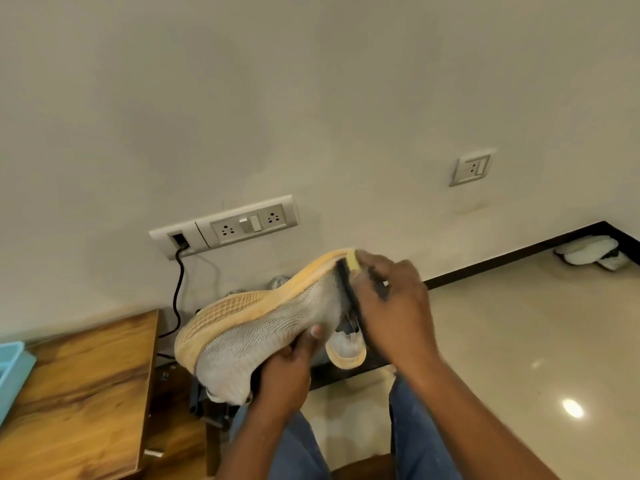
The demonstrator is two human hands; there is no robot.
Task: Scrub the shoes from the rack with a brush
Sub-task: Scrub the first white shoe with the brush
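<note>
A white knit sneaker (266,330) with a pale orange sole is held sideways above my lap, its sole turned up toward the wall. My left hand (289,372) grips it from below near the opening, thumb pressed on the knit side. My right hand (391,306) grips a dark brush (348,289) and holds it against the heel end of the sneaker. Most of the brush is hidden under my fingers. A second orange-soled shoe (346,351) shows partly behind the first, just under my right hand.
A wooden table (79,386) stands at the left with a light blue tray (12,372) at its edge. A black cable (178,299) hangs from the wall sockets (225,226). White footwear (588,252) lies in the far right corner on the glossy floor.
</note>
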